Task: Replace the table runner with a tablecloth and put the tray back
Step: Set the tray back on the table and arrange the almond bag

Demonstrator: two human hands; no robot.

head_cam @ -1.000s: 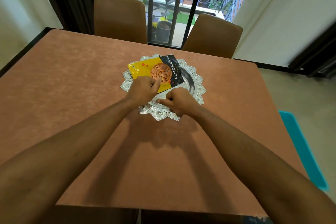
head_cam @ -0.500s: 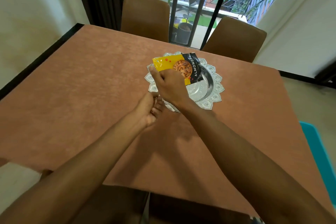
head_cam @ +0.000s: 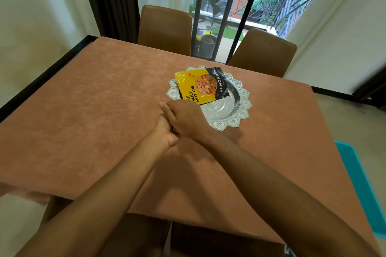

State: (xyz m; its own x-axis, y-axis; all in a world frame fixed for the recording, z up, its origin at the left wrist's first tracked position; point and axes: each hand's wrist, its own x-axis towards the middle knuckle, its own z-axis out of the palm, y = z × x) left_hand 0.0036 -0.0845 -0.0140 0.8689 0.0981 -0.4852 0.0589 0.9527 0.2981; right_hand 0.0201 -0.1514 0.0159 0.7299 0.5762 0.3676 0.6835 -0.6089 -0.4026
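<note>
Daylight falls through a tall barred glass door (head_cam: 229, 6) at the far side of the room, where a potted plant (head_cam: 207, 43) stands outside and two brown chairs (head_cam: 165, 27) are pushed in against the far edge of the bench. A terracotta tablecloth (head_cam: 94, 121) covers the whole bench top and hangs over its near left corner. On the cloth, toward the far middle, sits the silver tray (head_cam: 240, 119) with its scalloped, embossed rim. A yellow and black almond packet (head_cam: 200, 87) lies flat in the tray's left half, and its upper left corner reaches out over the rim. Just at the tray's near left edge both hands meet above the cloth. The right hand (head_cam: 186, 119) lies palm down across the left hand (head_cam: 165, 133), fingers straight and close together, pointing left, so the two are pressed one upon the other. The left hand's fingers are hidden beneath it, and I cannot tell whether they are curled or whether anything sits between the palms. A teal mat (head_cam: 359, 183) lies on the floor to the right of the bench.
</note>
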